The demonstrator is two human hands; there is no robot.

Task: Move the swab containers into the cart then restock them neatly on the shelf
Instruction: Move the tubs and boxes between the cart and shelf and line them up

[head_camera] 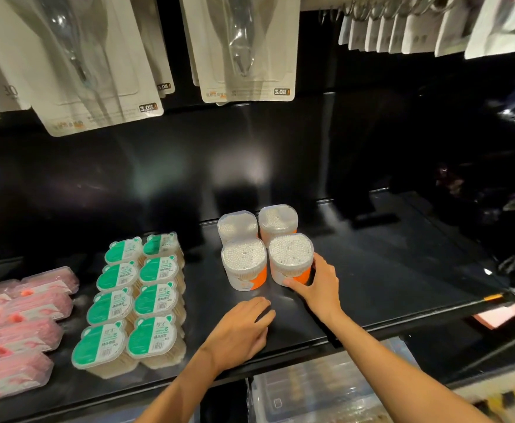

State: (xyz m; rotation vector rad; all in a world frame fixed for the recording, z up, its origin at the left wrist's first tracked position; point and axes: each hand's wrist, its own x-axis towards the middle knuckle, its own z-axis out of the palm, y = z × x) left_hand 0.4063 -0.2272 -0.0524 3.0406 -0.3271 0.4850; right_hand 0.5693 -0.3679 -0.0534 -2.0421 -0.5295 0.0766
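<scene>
Left hand (244, 326): nearest cam, palm down on the shelf (372, 270), fingers relaxed & spread a bit, holds nothing; just in front of the swab containers, not touching them.
Right hand (317, 282): thumb & fingers wrapped round the lower right side of the front-right swab container (291, 257), gripping it.
Swab containers: 4 clear round tubs w/ orange-and-white labels, upright, in a 2x2 block mid-shelf. Front-left (244, 265), back-left (237, 225), back-right (278, 219). Neighbours touching or nearly so.
Contents: each tub packed full of cotton swabs standing on end, white tips showing through clear lids.
Green-lid boxes (134, 300): left of the tubs, 8 seen, 2 cols x 4 rows, clear boxes w/ green bear-ear lids; pale sticks visible thru the sides.
Pink packs (21, 325): further left of the tubs, past the green boxes, clear packs w/ pink contents, stacked in rows; count can't tell, cut by frame edge.
Hanging cards (244, 47): above & behind the tubs, white blister cards on hooks, clear bubbles w/ metal tools; count unclear.
Lower shelf: below the tubs' shelf, clear plastic boxes (326, 389), contents blurred.
Shelf right of tubs: bare black surface.
</scene>
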